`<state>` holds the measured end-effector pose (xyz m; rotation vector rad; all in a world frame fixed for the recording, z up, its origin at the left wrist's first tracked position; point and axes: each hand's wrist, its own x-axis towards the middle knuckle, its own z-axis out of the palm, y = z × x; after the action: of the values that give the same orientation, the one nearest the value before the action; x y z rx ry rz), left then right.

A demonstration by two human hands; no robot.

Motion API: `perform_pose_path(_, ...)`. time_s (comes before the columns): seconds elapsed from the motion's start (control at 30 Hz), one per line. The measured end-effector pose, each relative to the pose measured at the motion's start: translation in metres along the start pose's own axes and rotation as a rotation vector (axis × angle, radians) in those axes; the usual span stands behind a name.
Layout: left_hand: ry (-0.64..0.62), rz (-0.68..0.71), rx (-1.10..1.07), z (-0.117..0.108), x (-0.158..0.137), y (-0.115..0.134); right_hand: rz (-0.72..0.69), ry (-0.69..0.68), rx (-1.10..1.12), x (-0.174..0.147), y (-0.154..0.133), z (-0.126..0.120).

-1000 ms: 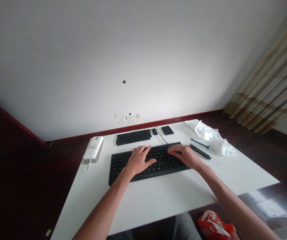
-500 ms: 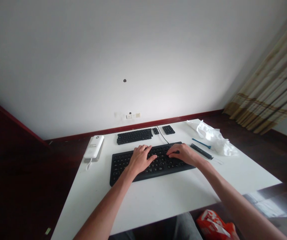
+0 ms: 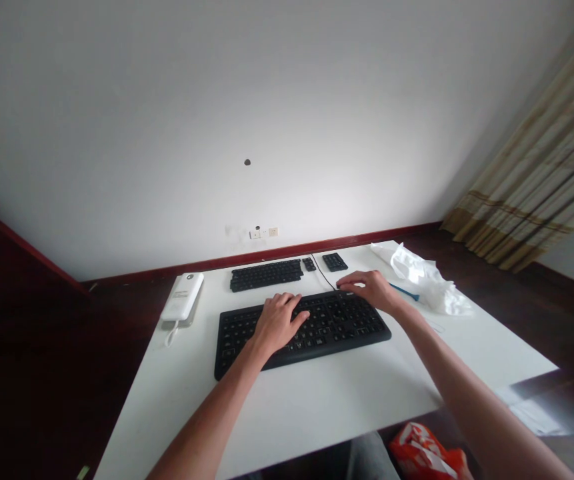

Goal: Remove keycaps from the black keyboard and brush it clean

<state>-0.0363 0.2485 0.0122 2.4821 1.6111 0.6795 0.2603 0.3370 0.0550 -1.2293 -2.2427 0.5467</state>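
Observation:
A black keyboard [image 3: 311, 343] lies slightly turned on the white table; its key positions look stripped, with small pale marks. My left hand [image 3: 279, 320] rests on its middle, fingers stretched out and thumb apart. At the far edge of the keyboard, near where the black cable [image 3: 323, 272] runs out, is my right hand [image 3: 364, 287]. Its thumb and fingers are drawn together in a pinch, and anything between them is too small to make out. Behind the keyboard, black keycaps lie grouped as a main block [image 3: 267, 274], a small cluster [image 3: 309, 264] and a number block [image 3: 335, 261].
A white power bank [image 3: 183, 297] with a strap lies at the table's left. To the right are a blue stick-like tool [image 3: 405, 291] and a crumpled white plastic bag [image 3: 419, 277]. An orange-red bag [image 3: 424, 450] is below the front edge. A wall stands behind the table [image 3: 311, 413].
My right hand has moved from over the right part of the keyboard to its far edge by the cable. My left hand stays on the keyboard. The view has shifted slightly.

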Motion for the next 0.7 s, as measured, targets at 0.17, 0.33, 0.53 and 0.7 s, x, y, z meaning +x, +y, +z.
perform_pose_path(0.17, -0.006, -0.005, -0.012, -0.001, 0.0, 0.0, 0.019, 0.02, -0.087, 0.029, 0.042, 0.008)
perform_pose_path(0.33, -0.01, -0.008, -0.01, -0.002, -0.001, 0.002, -0.019, 0.04, -0.128, 0.032, 0.062, 0.027)
perform_pose_path(0.53, -0.011, -0.016, -0.011, -0.002, -0.001, 0.002, -0.044, 0.085, -0.144, 0.029, 0.071, 0.031)
perform_pose_path(0.7, -0.01, -0.014, -0.019, -0.001, 0.0, 0.001, -0.025, 0.089, -0.126, 0.032, 0.068, 0.031)
